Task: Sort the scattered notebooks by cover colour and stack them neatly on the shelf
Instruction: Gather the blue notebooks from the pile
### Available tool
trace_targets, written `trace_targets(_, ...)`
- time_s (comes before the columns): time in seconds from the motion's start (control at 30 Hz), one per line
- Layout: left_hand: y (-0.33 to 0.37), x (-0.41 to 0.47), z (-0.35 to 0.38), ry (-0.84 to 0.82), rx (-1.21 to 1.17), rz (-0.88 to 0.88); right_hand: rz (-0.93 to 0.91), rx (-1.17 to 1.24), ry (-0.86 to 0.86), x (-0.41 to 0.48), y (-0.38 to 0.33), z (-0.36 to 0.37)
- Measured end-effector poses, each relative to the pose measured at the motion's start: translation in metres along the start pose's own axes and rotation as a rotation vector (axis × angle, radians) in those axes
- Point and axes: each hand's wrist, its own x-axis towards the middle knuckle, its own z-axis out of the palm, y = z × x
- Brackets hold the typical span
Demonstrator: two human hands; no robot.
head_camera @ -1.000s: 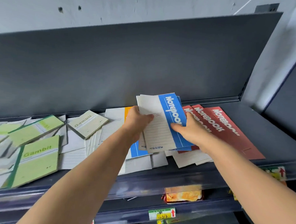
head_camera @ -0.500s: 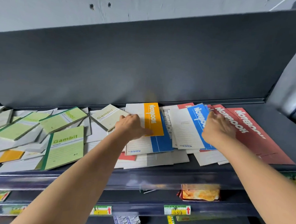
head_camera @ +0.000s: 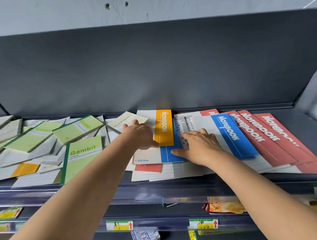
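Both arms reach forward over the dark grey metal shelf [head_camera: 306,121], forearms nearly parallel, palms down. My left hand [head_camera: 141,135] lies on the white half of the orange-striped notebook [head_camera: 163,127], fingers straight, thumb tip at the lower corner of the stripe. My right hand [head_camera: 198,146] lies flat just beside it, fingers spread. Its thumb is on the blue-striped notebook [head_camera: 168,154] that sits under the orange one, and its fingertips are on grey-striped covers [head_camera: 182,124].

Half a second ago the right hand was further right, on the blue notebook stack [head_camera: 232,135]. It has slid left, and that stack now lies alone against the red notebooks [head_camera: 272,141]. The left hand has barely shifted.

Neither hand grips anything, both are just pressing flat. The hands are close but not touching. Green Gambit notebooks [head_camera: 82,158] lie scattered on the left of the shelf.
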Motion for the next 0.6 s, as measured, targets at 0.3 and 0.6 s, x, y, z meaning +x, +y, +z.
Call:
trace_targets(0.3, -0.014, -0.005, 0.014, 0.099, -0.198, 0.099, 0.183, 0.108, -0.054, 0.016, -0.026, -0.004)
trace_targets(0.6, -0.002, 0.002, 0.011, 0.132, -0.204, 0.173, 0.347, 0.343, -0.016, 0.019, -0.001, -0.012)
